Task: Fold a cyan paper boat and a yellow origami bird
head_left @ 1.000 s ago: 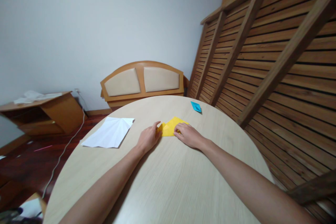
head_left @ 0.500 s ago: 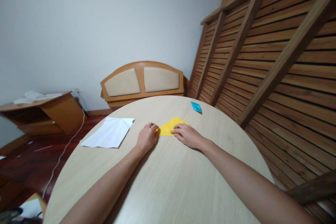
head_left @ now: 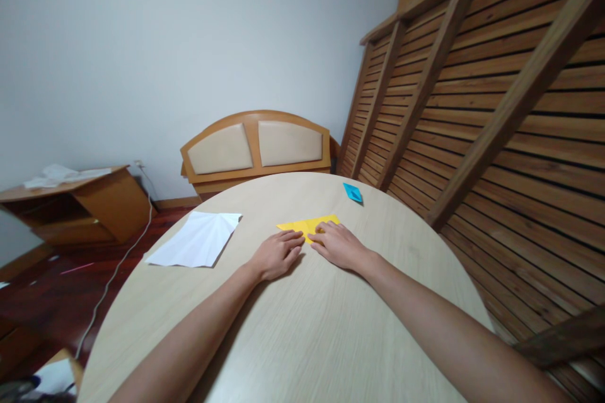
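A folded sheet of yellow paper lies on the round table, its long edge away from me and a pointed corner to the left. My left hand rests palm down at its near left side, fingers stretched out with the tips on the paper and the thumb apart. On the right part of the paper, my right hand has its fingers bent and thumb close to them, gripping the near edge. My fingers hide part of the paper.
White creased paper lies at the table's left. A small blue folded paper piece sits near the far right edge. A slatted wooden panel leans at the right; a headboard stands behind the table.
The yellow paper has gone from a peak pointing away to a straight far edge. My left hand has shifted right and nearer, leaving the left corner, and its fingers have straightened.
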`<state>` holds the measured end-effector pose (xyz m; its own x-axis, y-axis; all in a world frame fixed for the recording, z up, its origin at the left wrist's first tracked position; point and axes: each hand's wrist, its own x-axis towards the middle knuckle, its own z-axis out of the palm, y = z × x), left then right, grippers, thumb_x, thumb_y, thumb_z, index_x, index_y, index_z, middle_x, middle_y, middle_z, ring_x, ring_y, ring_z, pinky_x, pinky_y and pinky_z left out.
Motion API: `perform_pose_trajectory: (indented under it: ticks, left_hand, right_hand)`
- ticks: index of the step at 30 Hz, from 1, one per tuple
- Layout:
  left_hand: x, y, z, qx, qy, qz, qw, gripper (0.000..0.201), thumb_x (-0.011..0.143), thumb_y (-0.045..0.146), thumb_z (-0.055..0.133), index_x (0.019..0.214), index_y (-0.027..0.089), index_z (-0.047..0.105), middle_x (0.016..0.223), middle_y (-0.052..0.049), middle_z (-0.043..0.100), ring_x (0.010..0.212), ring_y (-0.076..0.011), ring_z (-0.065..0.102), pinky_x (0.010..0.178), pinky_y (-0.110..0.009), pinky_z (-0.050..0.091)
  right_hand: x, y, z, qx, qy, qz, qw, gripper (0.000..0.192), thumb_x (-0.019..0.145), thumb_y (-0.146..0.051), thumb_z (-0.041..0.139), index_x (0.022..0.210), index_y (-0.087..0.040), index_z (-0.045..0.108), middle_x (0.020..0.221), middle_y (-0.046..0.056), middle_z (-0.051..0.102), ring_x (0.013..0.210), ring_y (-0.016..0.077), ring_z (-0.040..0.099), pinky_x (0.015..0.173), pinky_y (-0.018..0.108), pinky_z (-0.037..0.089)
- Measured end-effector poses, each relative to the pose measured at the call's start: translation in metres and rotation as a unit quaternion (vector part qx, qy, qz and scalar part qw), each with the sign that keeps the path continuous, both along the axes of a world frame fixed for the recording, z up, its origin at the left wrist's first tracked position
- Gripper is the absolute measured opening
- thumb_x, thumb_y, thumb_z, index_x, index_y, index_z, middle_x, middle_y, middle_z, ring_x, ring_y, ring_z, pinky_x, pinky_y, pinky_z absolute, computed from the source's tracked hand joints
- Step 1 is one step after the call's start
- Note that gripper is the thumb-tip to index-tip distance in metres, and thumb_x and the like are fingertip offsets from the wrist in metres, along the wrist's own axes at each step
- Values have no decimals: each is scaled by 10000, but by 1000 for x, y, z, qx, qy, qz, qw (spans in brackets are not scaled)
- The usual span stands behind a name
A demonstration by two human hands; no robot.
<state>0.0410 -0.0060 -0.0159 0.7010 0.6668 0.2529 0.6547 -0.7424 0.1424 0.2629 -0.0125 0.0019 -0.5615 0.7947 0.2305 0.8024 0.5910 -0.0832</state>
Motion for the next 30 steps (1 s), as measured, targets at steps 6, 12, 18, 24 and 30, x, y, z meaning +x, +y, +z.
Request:
perform_pose_trajectory:
  ticks: [6,12,18,24,30]
  left_hand:
    - [-7,7,-1,-12,23,91,995,473,1037,350,260,1313,160,595,1453,-100,518,1388,-218,433,1156,-380,352]
    - [-14,12,-1,-13,31,196,980,403,1025,308,296,1223,168,617,1418,-109,555,1347,-239,486,1109,-394,418]
    - [-8,7,1,46,-12,136,990,378,1022,290,308,1181,186,634,1370,-92,597,1338,-206,494,1154,-377,367]
    - [-7,8,-5,-19,2,31,999,450,1028,356,306,1353,199,575,1475,-74,495,1395,-214,423,1166,-395,342]
    - [-11,14,-8,-6,6,99,995,451,1027,354,299,1324,178,589,1461,-102,509,1386,-237,436,1163,-405,345]
  right_hand:
    - [-3,-2,0,-7,-8,19,1000,325,1006,-346,450,1153,-186,692,1250,128,643,1166,281,544,983,396,397]
    - [-5,-1,-2,-33,3,30,999,382,992,-330,474,1289,-143,624,1328,118,629,1233,281,530,1042,400,393]
    - [-4,-2,0,-17,-1,49,999,371,1002,-362,448,1272,-193,640,1332,120,622,1219,291,541,1025,425,401]
    - [0,-6,6,-20,-9,66,998,383,991,-430,453,1239,-237,671,1289,129,637,1181,307,555,995,437,409]
    - [3,-6,6,-39,3,78,996,416,973,-470,469,1278,-253,652,1276,134,627,1186,303,540,1013,436,399]
